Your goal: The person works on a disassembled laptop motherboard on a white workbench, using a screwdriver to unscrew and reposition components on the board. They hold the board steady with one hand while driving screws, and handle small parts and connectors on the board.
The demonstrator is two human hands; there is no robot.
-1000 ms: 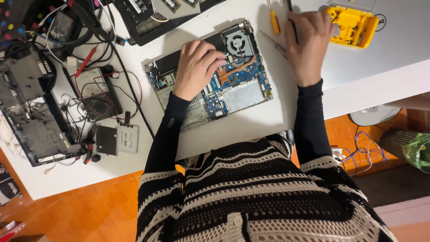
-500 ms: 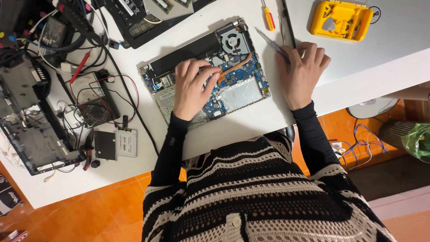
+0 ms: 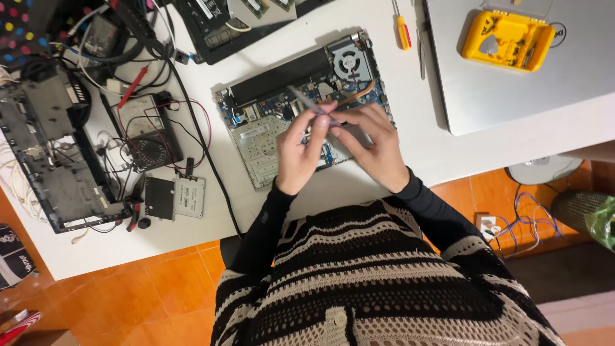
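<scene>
A thin grey pair of tweezers (image 3: 312,106) is held over the opened laptop base (image 3: 259,138), which lies on the white worktop (image 3: 359,186). The tool's long axis runs diagonally: its tip points away from the person and towards the black battery strip (image 3: 282,82) at the far side of the laptop base, while its rear end lies between the two hands. The left hand (image 3: 301,150) is raised over the near half of the laptop base, its fingers (image 3: 318,122) pinched on the tweezers near the middle of the shaft. The right hand (image 3: 375,144) is set just beside the left hand, over the near right corner of the laptop base, and its fingers (image 3: 349,118) are closed on the rear end of the same tool. Whether the tip touches the board cannot be told.

A round cooling fan (image 3: 349,63) is seen at the far right corner of the laptop base, with a copper heat pipe (image 3: 359,95) running from it towards the hands. Beyond that corner a screwdriver with a yellow and red handle (image 3: 402,29) lies on the worktop. To the right of the laptop base a closed silver laptop (image 3: 512,90) carries a yellow bit case (image 3: 507,40). To the left of the laptop base a multimeter (image 3: 146,131) with red and black leads, two small drives (image 3: 174,197) and a stripped dark chassis (image 3: 48,154) are laid out.
</scene>
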